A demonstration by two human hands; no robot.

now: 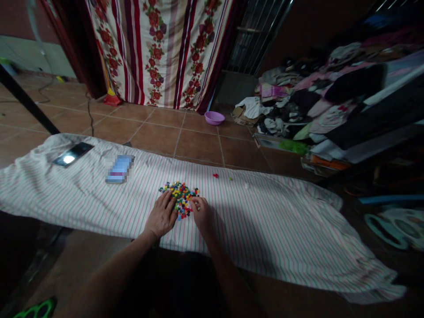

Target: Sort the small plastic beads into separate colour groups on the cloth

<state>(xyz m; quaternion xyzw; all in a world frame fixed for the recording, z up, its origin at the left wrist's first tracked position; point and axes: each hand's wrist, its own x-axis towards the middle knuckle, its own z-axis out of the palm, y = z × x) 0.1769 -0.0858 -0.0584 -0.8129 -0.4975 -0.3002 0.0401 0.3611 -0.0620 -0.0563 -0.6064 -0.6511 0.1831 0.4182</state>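
Left hand (161,215) loosely spread against colored pieces (180,191) | right hand (202,213) fingertips drawn together, contents unclear | pieces heaped on striped cloth (258,225) | likely light, hard, slippery; pinch singly by sides

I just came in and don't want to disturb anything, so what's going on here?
A person has both hands at a pile of small colourful pieces on a striped cloth. The left hand rests over the pile's left edge, while the right hand has its fingers bent at the right edge; whether it grips a piece is too small to tell. A red piece lies apart, farther right. A phone lies to the left.
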